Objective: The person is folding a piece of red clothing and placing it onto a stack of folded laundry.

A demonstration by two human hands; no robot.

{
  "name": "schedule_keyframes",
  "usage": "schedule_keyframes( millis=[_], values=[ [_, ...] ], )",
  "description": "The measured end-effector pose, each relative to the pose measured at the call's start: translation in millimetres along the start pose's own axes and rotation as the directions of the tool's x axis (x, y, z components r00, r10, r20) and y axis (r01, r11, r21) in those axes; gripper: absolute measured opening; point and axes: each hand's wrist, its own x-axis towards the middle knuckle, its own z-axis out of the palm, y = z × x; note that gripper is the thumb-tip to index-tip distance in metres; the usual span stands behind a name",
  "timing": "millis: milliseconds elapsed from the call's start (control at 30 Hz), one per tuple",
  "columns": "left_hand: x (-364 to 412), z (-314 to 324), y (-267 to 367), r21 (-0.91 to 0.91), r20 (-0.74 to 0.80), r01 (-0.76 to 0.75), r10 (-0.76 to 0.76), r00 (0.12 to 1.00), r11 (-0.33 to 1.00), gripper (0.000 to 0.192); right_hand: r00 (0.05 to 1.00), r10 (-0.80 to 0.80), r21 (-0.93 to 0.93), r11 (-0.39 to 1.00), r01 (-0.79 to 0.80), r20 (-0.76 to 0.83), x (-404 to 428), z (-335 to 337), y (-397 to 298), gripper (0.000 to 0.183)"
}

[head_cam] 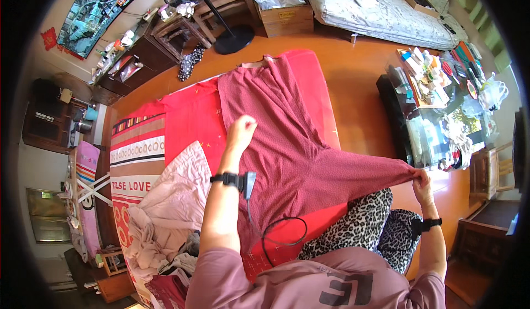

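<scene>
A dusky-red patterned garment (269, 143) lies spread over a bright red sheet (190, 118). At the right, my right hand (422, 185) grips the end of one part of it, perhaps a sleeve, pulled out taut past the bed edge. My left hand (242, 131) is over the garment's left part with fingers curled. Its fingertips are partly hidden, so whether it pinches cloth is unclear. Left of my left forearm sits a rumpled pale pink cloth (174, 201). A black cable (285, 230) from the left wrist strap (236, 180) loops over the garment and sheet.
A glass-topped table (418, 131) crowded with small items stands at the right. Beyond the bed are a pedestal fan (234, 39), a cardboard box (288, 21) and a cushioned daybed (372, 21). More bunched clothes (182, 263) lie at the lower left.
</scene>
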Motion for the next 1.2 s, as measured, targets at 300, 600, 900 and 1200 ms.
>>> schedule_keyframes(
  millis=[300, 600, 900, 1200],
  values=[
    [184.4, 78.8, -47.5, 0.246, -0.119, 0.043, -0.014, 0.993, 0.968, 0.023, 0.948, 0.183, 0.134, 0.965, -0.223, 0.260, -12.9, 9.4, -7.9, 0.014],
    [221.7, 102.5, -79.5, 0.518, -0.018, 0.103, -0.109, 0.994, 0.849, 0.037, 0.870, 0.375, 0.245, 0.854, -0.458, 0.320, -25.1, 16.0, 34.3, 0.017],
    [227.6, 79.4, -64.6, 0.492, 0.139, 0.077, -0.165, 0.976, 0.867, 0.024, 0.797, 0.416, 0.412, 0.696, -0.589, 0.438, -8.0, 22.3, 28.6, 0.019],
    [218.4, 76.9, -52.3, 0.466, 0.099, 0.051, -0.109, 0.989, 0.883, 0.014, 0.795, 0.421, 0.384, 0.712, -0.588, 0.437, -10.4, 23.3, 32.8, 0.021]
  ],
)
